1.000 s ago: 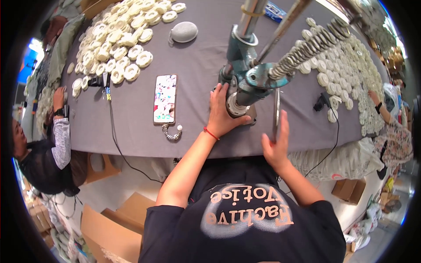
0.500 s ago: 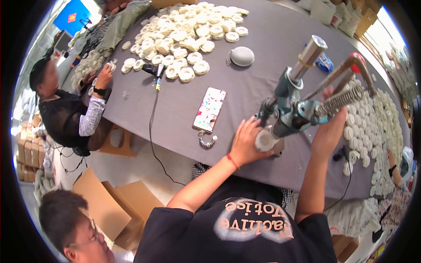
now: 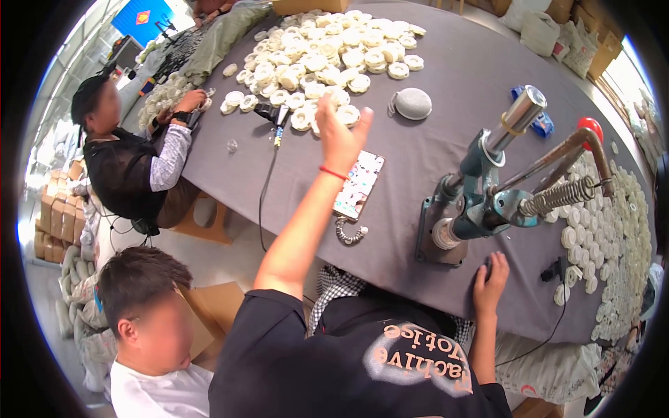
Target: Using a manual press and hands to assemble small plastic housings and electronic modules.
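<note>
My left hand (image 3: 341, 143) is stretched over the near edge of a heap of cream-white round plastic parts (image 3: 341, 49). Its thumb stands apart from the fingers, and nothing shows in it. On the grey cloth by the base of a teal hand press (image 3: 481, 209) lies my right hand (image 3: 490, 284), fingers extended and holding nothing. A round white part (image 3: 444, 233) sits at the bottom of the press, under its ram. The press's bent lever ends in a red knob (image 3: 591, 132). Below my left wrist lies a phone (image 3: 361, 188) with a beaded strap (image 3: 350, 235).
A grey oval case (image 3: 412, 104) and a black corded device (image 3: 273, 113) lie near the heap. Rows of round white parts (image 3: 582, 240) cover the right side. A co-worker (image 3: 129, 146) handles parts at the left; another person (image 3: 153, 327) is at lower left. Cardboard boxes (image 3: 216, 306) stand behind.
My left hand has left the part at the press and reached out to the heap. My right hand has come down from the lever onto the table. The lever appears higher.
</note>
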Motion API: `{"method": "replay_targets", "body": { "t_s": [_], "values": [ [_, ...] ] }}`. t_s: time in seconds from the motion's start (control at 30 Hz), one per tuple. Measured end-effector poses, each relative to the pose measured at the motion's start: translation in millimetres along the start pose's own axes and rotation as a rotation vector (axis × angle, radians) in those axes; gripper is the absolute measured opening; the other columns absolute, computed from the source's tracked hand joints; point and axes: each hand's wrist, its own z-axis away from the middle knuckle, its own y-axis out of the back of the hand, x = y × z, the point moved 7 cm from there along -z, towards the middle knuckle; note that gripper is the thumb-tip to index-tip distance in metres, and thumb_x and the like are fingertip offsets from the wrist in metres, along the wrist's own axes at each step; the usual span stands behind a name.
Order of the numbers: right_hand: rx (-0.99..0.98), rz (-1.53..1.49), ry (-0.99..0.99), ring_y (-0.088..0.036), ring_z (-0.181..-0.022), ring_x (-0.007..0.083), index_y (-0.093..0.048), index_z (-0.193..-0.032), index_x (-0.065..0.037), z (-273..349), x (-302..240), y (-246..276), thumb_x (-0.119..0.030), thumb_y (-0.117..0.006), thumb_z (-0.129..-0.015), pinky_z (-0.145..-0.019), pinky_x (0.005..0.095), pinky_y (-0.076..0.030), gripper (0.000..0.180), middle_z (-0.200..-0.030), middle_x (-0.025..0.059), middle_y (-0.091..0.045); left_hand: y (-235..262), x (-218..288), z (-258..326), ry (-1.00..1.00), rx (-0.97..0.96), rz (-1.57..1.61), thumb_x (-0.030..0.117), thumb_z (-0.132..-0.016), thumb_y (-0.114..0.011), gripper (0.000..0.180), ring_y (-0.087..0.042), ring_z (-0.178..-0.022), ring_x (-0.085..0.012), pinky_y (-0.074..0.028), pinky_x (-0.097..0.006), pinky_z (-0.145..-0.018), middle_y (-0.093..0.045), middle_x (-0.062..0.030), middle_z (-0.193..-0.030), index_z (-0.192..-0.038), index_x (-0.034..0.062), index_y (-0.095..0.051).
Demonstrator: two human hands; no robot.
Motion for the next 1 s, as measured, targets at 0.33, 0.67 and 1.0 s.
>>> {"method": "replay_targets", "body": {
  "t_s": [0.33, 0.67, 1.0],
  "values": [
    [0.181, 0.581, -0.256, -0.027, -0.133, 0.0466, -0.039, -0.138, 0.0, -173, 246, 20, -0.044, -0.05, -0.092, -0.11, 0.0491, -0.023, 0.065, -0.14, 0.0338, -0.033, 22, 116, 232, -0.242, -0.662, 0.371, 0.018, -0.076, -0.074, 0.055, -0.05, -0.119, -0.0331, -0.042, -0.043, -0.098, -0.049, -0.0181, -0.131, -0.124, 0.0027, -0.051],
    [-0.005, 0.489, -0.08, -0.029, -0.134, 0.0418, -0.038, -0.138, -0.002, -162, 204, -22, -0.02, -0.053, -0.088, -0.109, 0.0462, -0.027, 0.056, -0.141, 0.0315, -0.033, 15, 97, 256, -0.164, -0.711, 0.313, 0.017, -0.079, -0.071, 0.036, -0.056, -0.108, -0.0306, -0.046, -0.04, -0.09, -0.057, -0.0132, -0.12, -0.11, 0.0038, -0.059],
    [0.084, -0.741, -0.407, -0.058, -0.104, 0.0253, -0.052, -0.122, 0.001, -69, 115, 15, -0.022, -0.058, -0.09, -0.088, 0.0346, -0.047, 0.039, -0.119, 0.0139, -0.056, 18, 94, 257, -0.161, -0.666, 0.354, 0.018, -0.078, -0.072, 0.027, -0.059, -0.099, -0.0274, -0.046, -0.039, -0.085, -0.06, -0.0113, -0.112, -0.1, 0.0043, -0.063]
  ]
}}
